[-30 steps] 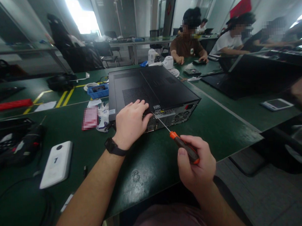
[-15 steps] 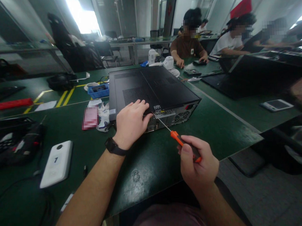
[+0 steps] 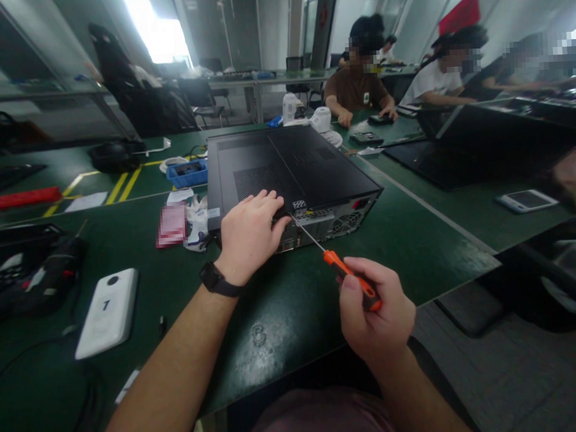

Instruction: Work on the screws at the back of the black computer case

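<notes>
A black computer case [image 3: 285,162] lies flat on the green table, its rear panel with the fan grille [image 3: 348,222] facing me. My left hand [image 3: 253,233] rests on the case's near edge, fingers stretched over the top, thumb reaching toward the rear panel. In my right hand [image 3: 380,301] is an orange and black screwdriver [image 3: 335,260], gripped by its handle. Its shaft slants up and left, and the tip meets the rear panel's upper edge beside my left thumb. The exact spot under the tip is too small to make out.
Left of the case are a blue bin [image 3: 188,174], a glove [image 3: 197,229] and a pink packet [image 3: 172,224]. A white power bank [image 3: 108,313] lies at the near left. A phone [image 3: 527,200] lies at the right. A person in brown [image 3: 359,89] sits across the table.
My right hand has turned the screwdriver handle slightly and shifted a little left. The tip stays at the same place, and my left hand has hardly moved.
</notes>
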Available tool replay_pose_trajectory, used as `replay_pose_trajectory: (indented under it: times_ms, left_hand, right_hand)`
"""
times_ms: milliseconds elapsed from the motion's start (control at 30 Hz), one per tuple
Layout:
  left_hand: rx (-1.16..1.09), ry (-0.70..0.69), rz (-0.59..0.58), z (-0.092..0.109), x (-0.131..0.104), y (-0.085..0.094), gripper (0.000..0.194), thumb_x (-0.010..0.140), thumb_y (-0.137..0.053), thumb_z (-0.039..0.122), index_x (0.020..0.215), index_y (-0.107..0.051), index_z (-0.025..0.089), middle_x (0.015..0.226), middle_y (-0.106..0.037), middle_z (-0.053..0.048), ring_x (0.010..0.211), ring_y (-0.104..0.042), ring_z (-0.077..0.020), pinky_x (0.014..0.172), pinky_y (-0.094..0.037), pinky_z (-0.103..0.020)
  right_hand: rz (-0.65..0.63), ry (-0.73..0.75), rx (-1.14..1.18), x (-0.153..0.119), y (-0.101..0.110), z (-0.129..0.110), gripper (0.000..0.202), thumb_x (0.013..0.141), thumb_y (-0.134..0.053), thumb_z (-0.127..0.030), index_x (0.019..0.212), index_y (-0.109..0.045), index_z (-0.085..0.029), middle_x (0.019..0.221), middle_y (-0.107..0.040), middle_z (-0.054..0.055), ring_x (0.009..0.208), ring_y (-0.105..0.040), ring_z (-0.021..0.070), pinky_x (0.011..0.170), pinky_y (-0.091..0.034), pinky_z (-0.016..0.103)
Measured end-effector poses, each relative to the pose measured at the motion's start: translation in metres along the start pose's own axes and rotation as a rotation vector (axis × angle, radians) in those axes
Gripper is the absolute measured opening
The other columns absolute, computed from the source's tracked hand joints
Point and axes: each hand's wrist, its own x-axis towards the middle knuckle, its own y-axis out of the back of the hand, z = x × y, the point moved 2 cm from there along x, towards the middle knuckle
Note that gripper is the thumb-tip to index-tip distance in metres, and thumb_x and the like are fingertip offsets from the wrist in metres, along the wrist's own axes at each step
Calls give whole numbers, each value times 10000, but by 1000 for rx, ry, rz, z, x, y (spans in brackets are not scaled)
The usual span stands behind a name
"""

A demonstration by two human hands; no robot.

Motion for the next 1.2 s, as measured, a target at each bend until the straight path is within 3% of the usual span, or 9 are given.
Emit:
replay_pose_trajectory:
  times_ms: [133,267,400,667,900,1200]
  left_hand:
    - [-3,-7,8,0,0,0,304,987,-657,318,1249,-728,181,1408,-716,-105,1360,-646,-272,1190,-489,-448]
    - [1,-16,10,0,0,0,300,984,-664,315,1242,-729,177,1403,-719,-107,1355,-650,-272,1183,-495,-442]
    - [5,-12,11,-1,0,0,304,984,-663,318,1245,-729,177,1405,-718,-108,1355,-649,-273,1188,-492,-442]
    - [-7,7,-9,-1,0,-1,305,991,-645,320,1262,-722,204,1417,-712,-92,1379,-629,-261,1207,-471,-443]
    - [2,1,-9,-1,0,0,306,989,-649,326,1256,-723,195,1422,-709,-98,1373,-635,-269,1201,-477,-443]
    - [-3,-1,-4,0,0,1,299,987,-651,316,1249,-726,192,1416,-712,-100,1367,-640,-270,1191,-487,-447]
  right_hand:
    - [-10,-64,6,-3,0,4,184,998,-599,-259,1166,-654,-207,940,-791,45,660,-751,151,583,-598,255]
    - [-10,-21,26,0,1,3,228,978,-597,-279,1184,-640,-191,972,-769,62,776,-771,181,668,-633,288]
    - [13,21,17,1,1,0,190,958,-605,-246,1137,-648,-200,941,-755,40,757,-758,163,682,-630,274]
    - [25,-119,-33,-5,-1,7,176,1010,-594,-305,1135,-677,-213,886,-776,23,653,-752,162,593,-606,270]
    - [27,-16,-22,-1,1,-1,211,938,-631,-245,1144,-653,-201,949,-771,41,766,-779,180,698,-644,288]
    - [-5,-106,-10,-6,1,5,174,986,-625,-298,1135,-666,-219,874,-773,22,642,-746,166,588,-605,276]
